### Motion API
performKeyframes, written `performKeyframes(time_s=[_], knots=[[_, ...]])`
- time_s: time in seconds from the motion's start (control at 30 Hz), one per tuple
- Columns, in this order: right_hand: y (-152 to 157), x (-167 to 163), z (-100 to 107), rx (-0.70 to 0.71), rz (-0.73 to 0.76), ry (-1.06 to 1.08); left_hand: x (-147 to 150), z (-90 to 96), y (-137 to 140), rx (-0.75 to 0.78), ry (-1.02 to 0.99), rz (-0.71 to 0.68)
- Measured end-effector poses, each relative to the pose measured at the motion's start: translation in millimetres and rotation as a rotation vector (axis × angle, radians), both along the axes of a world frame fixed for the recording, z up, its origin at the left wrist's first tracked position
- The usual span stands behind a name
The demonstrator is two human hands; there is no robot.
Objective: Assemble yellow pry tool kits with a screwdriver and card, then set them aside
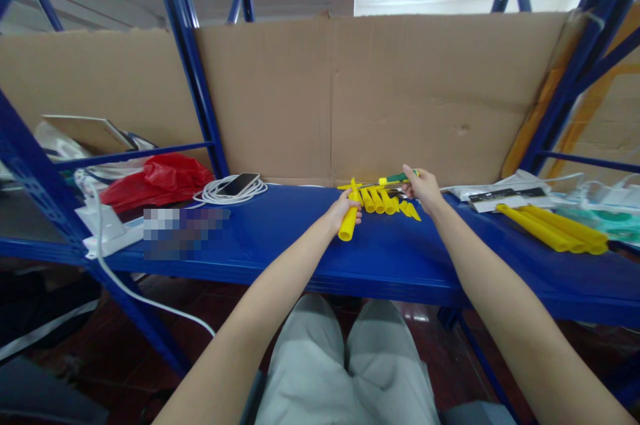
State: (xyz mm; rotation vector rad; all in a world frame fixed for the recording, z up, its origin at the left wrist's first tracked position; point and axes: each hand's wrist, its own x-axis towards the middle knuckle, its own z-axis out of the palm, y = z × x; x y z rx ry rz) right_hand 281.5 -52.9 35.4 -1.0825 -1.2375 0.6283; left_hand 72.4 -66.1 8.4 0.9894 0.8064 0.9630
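My left hand (341, 214) is closed around a short yellow tube (346, 231), whose round end tilts down toward me. The tube's far end narrows to a point above my fingers. In my right hand (424, 187) is a screwdriver (394, 179) with a green and yellow handle. Its thin shaft points left toward the tube's upper end; whether they touch, I cannot tell. Between and behind my hands, several cut yellow tube pieces (379, 202) lie in a row on the blue shelf (295, 231), with small pointed yellow scraps (411, 210) at the row's right.
Long yellow tubes (555, 230) lie at the right beside a white packet (515, 193). On the left are a coiled white cable (255, 190) with a phone (241, 183), a red plastic bag (160, 178) and a white power strip (117, 238). Cardboard (280, 98) walls the back between blue posts (187, 58).
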Motion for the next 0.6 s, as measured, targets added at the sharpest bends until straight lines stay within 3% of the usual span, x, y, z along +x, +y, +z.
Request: performKeyframes(time_s=[0.17,0.43,0.6], knots=[[-5,-1,1,-0.088,0.022,0.031,1,3.8,-5,-0.005,0.016,0.038],[-13,1,12,-0.115,0.307,0.233,1,7.5,-10,-0.022,-0.002,0.047],[-9,-2,10,-0.094,0.248,0.217,0,7.0,-7,-0.049,-0.017,0.045]])
